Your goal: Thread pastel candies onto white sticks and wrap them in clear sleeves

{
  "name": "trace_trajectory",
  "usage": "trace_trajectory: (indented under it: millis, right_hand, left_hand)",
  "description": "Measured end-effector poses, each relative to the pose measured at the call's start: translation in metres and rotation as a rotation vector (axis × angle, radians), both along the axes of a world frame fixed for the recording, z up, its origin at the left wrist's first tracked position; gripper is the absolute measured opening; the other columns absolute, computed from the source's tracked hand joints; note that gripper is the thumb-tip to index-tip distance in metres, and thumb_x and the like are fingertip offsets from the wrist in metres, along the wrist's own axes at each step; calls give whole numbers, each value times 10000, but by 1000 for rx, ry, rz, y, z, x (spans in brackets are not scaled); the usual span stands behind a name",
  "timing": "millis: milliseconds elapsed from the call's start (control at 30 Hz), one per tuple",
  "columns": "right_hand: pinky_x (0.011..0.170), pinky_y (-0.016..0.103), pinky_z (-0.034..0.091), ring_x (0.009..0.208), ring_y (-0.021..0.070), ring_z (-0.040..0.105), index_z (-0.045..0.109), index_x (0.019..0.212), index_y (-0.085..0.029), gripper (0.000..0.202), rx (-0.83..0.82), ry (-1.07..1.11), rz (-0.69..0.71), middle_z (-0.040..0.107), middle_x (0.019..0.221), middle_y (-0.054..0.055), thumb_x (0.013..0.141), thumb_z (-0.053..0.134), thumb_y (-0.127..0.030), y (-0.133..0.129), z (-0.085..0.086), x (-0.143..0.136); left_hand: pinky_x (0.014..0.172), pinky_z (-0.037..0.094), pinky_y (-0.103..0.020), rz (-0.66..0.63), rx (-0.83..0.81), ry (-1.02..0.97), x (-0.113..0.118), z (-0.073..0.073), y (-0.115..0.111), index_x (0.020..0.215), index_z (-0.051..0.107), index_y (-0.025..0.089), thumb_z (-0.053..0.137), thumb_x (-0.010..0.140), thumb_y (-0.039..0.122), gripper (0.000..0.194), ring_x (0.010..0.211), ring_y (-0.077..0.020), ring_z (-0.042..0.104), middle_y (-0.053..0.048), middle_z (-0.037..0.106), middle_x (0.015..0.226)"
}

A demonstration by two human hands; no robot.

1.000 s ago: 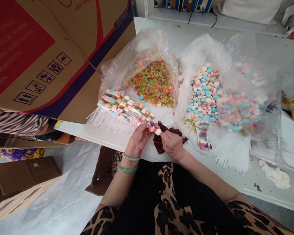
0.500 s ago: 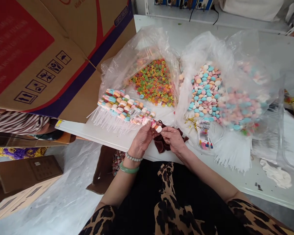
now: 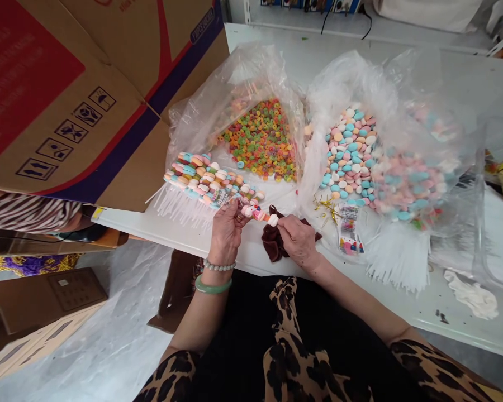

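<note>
A candy skewer [image 3: 257,214], with a pink-and-white figure and pale round pieces, lies slanted between my hands. My right hand [image 3: 298,240] pinches its near end beside a white piece. My left hand [image 3: 225,231], fingers closed, is at the far end, with a small printed plastic bag [image 3: 220,197] at its fingertips. The exact grip there is partly hidden. Right behind my left hand, finished-looking candy skewers [image 3: 205,180] lie in a pile, their white sticks [image 3: 182,207] toward me. A brown cloth [image 3: 272,243] rests on the table under my right hand.
Behind are bags of ring candies [image 3: 268,139] and pastel round candies [image 3: 352,151]. To the right lie gold twist ties [image 3: 327,207], printed bags [image 3: 350,229], white sticks [image 3: 400,259] and a crumpled white cloth [image 3: 471,296]. A big cardboard box [image 3: 121,111] stands left.
My left hand has moved left, away from the pink-and-white figure, and the printed bag has shifted left with it. More of the skewer shows now. My right hand stays near its end.
</note>
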State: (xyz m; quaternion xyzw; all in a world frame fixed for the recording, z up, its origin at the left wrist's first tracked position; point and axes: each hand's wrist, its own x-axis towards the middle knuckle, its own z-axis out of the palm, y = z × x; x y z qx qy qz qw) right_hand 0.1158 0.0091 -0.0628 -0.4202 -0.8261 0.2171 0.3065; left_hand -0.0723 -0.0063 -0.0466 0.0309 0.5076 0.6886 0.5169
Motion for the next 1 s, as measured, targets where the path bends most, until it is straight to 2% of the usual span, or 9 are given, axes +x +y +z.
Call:
trace_trajectory:
  millis: [233, 400, 567, 667, 733, 800, 867, 933, 1000]
  right_hand:
    - [662, 258, 426, 723, 156, 594, 621, 836, -205, 230, 43, 45, 31, 609, 740, 40, 963, 429, -191, -1, -1, 1]
    - [699, 273, 444, 754, 168, 603, 631, 845, -210, 217, -37, 72, 17, 625, 765, 47, 947, 440, -194, -1, -3, 1]
    - [699, 285, 439, 741, 168, 591, 629, 811, -218, 192, -166, 149, -7, 631, 765, 36, 912, 466, -216, 1, -1, 2]
    - [697, 298, 434, 711, 168, 563, 624, 749, -228, 146, -360, 276, -10, 612, 726, 15, 859, 532, -259, 3, 2, 2]
    - [612, 283, 406, 621, 148, 510, 614, 706, -228, 119, -607, 411, -41, 558, 645, -14, 805, 584, -284, 4, 3, 3]
    - [488, 251, 305, 498, 106, 393, 609, 686, -216, 114, -899, 564, -69, 472, 558, -46, 749, 631, -309, 6, 3, 3]
    - [437, 230, 189, 438, 66, 281, 617, 687, -198, 136, -1120, 684, -78, 429, 524, -66, 689, 677, -320, 8, 2, 5]
    - [431, 221, 139, 427, 46, 251, 627, 684, -181, 159, -1210, 744, -85, 438, 523, -69, 639, 712, -307, 10, 2, 6]
    - [433, 216, 134, 428, 40, 255, 624, 667, -174, 160, -1220, 752, -93, 432, 508, -72, 619, 722, -291, 10, 3, 5]
  left_hand:
    - [621, 595, -337, 79, -51, 91, -2, -1, -3, 887, 619, 162, 702, 801, 392, 259, 592, -143, 663, -12, 674, 742]
    - [675, 589, -340, 124, -22, 96, 5, -2, -3, 857, 612, 172, 713, 791, 414, 270, 647, -145, 684, -12, 681, 799]
    - [745, 566, -299, 28, 73, 82, 12, -4, -1, 857, 666, 161, 788, 720, 394, 296, 779, -156, 694, -31, 707, 843]
    - [714, 554, -273, -81, 101, 67, 10, -5, 0, 871, 701, 164, 836, 661, 311, 290, 787, -153, 685, -32, 723, 870]
    - [710, 554, -282, -148, 94, 49, 8, -7, 0, 837, 711, 160, 854, 630, 290, 283, 762, -156, 679, -39, 730, 842]
    - [718, 559, -303, -207, 84, 26, 4, -8, 0, 771, 706, 144, 871, 599, 302, 285, 744, -163, 675, -49, 728, 800]
    - [707, 558, -300, -252, 66, 15, 2, -8, -1, 726, 701, 134, 890, 562, 301, 301, 717, -158, 668, -45, 721, 763]
    - [679, 546, -277, -280, 41, 27, 1, -8, -2, 715, 706, 132, 902, 539, 288, 306, 679, -141, 653, -35, 712, 731]
    - [668, 533, -262, -296, 27, 56, 3, -7, -2, 717, 714, 134, 901, 541, 276, 293, 647, -126, 635, -25, 704, 708]
